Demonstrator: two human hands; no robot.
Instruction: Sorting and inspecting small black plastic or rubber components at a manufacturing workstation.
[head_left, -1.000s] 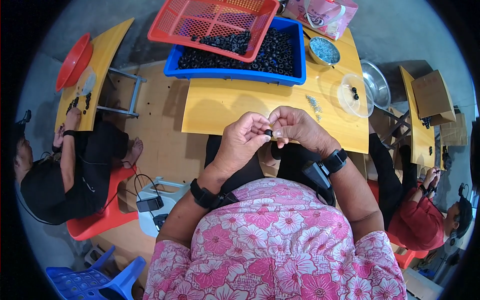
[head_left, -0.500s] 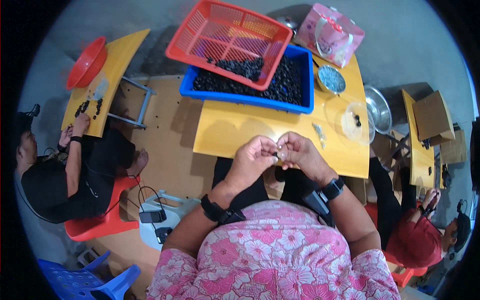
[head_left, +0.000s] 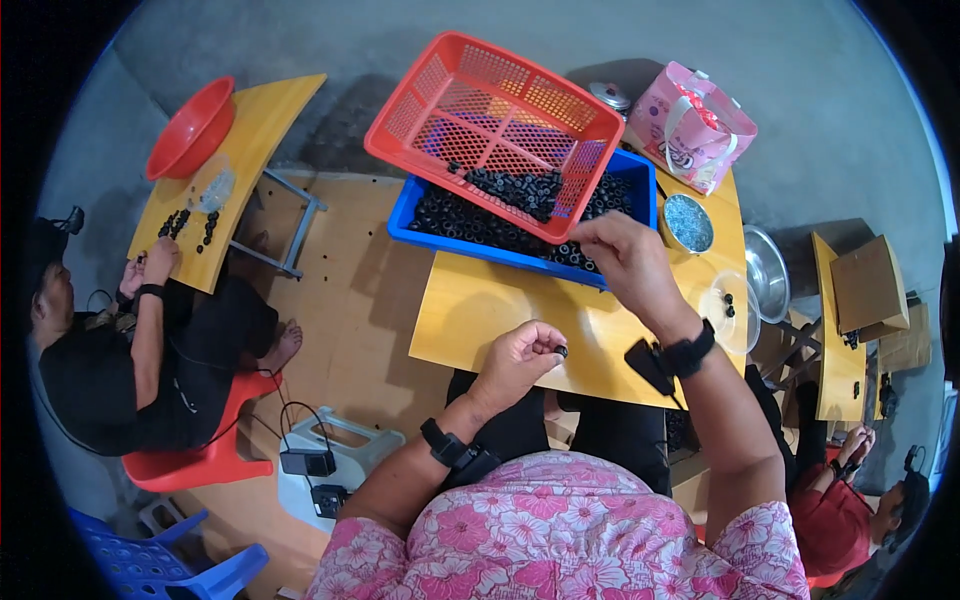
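My left hand (head_left: 522,357) hovers over the near edge of the yellow table (head_left: 480,310), its fingers pinched on a small black ring (head_left: 561,351). My right hand (head_left: 628,262) is stretched forward to the front rim of the blue tray (head_left: 420,205), fingers curled over the heap of black rings (head_left: 470,222) inside; whether it holds one I cannot tell. A red mesh basket (head_left: 480,110) sits tilted on the tray with more black rings in it.
A small bowl of grey bits (head_left: 688,222), a clear bowl (head_left: 728,300), a steel bowl (head_left: 765,272) and a pink gift bag (head_left: 690,125) stand at the right. A person in black (head_left: 120,370) works at another yellow table (head_left: 240,130) on the left, with a red bowl (head_left: 190,125). Another person (head_left: 850,500) sits at right.
My hands were together at the table's near edge; now the right hand has reached forward to the blue tray while the left stays back with a black ring.
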